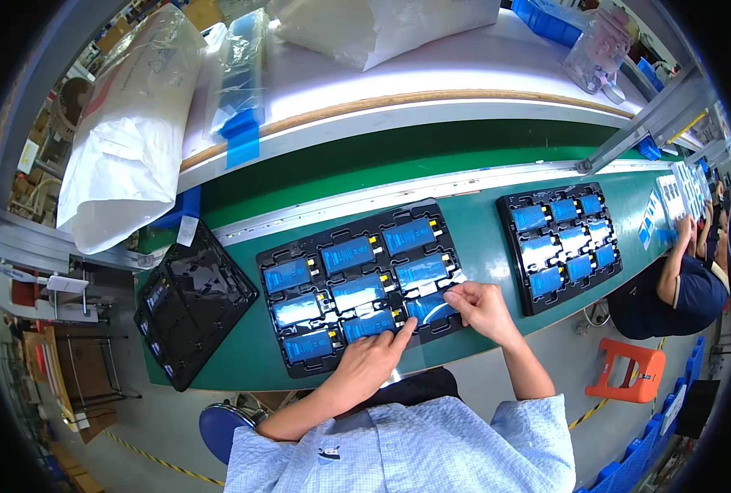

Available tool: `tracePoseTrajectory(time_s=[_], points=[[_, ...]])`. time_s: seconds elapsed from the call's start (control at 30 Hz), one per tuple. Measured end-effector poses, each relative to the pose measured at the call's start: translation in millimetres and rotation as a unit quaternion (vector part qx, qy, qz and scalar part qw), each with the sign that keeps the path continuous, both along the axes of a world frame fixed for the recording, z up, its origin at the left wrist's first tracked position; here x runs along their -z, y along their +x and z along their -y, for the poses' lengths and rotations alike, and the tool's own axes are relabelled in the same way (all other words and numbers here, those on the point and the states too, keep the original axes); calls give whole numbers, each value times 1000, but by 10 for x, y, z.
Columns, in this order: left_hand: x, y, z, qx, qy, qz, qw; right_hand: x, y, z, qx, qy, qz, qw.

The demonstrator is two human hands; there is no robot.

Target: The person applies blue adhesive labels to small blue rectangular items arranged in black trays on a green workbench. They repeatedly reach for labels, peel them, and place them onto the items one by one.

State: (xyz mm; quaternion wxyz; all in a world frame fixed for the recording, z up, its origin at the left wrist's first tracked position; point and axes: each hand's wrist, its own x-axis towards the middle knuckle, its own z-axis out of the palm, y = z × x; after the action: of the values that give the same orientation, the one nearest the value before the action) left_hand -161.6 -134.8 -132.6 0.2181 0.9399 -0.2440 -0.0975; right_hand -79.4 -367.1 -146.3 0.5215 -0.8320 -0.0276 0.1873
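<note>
Directly before me is a black plastic tray [260, 261] with rows of flat blue packs that look like batteries, with yellow-tipped ends. My right hand [482, 311] pinches a thin white strip [436, 314], which curves over the blue pack [425, 304] at the tray's near right corner. Beside it, my left hand [372, 358] rests at the tray's near edge. Its index finger is stretched out to that same pack, and nothing shows in its grasp; the other fingers are partly hidden.
A second filled black tray [509, 215] lies to the right. More black trays [197, 300] sit tilted at the left. Behind the green bench [485, 337], a shelf [431, 97] carries plastic bags. Farther right, a co-worker [682, 287] sits near an orange stool [626, 370].
</note>
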Motion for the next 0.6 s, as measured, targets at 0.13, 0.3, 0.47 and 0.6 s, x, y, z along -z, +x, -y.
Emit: tracePoseTrajectory(time_s=[0.13,0.3,0.47,0.6], points=[[-17,7,25,10,23,22,999,-8,-1,-6,-2,-4,7,1000],[-10,10,62,21,58,10,998,-5,-9,-23,-1,-24,30,999],[-38,10,95,22,76,4,997,67,-61,-65,-6,-77,138,987],[-50,21,103,19,86,25,996,47,-149,-139,-7,-212,314,926]])
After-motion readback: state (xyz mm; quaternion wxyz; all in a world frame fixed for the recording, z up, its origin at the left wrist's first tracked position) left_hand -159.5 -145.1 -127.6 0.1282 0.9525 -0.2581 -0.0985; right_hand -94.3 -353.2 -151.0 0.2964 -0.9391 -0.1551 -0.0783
